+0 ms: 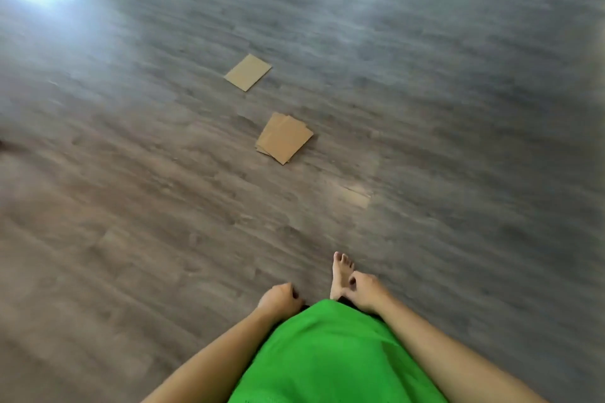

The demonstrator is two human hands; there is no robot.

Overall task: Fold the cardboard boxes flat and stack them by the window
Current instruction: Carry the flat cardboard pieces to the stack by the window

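Flattened cardboard on the floor, hands holding nothing

A small stack of flat cardboard pieces (284, 138) lies mid-floor, with a single flat piece (248, 72) lying apart, further off. Both the left hand (280, 299) and right hand (363, 291) hang loosely curled near the green shirt (330, 357), one bare foot (340, 273) forward on the grey wood floor (131, 206).

Bright green garment (330, 357), bare forearms, one bare foot (341, 275).
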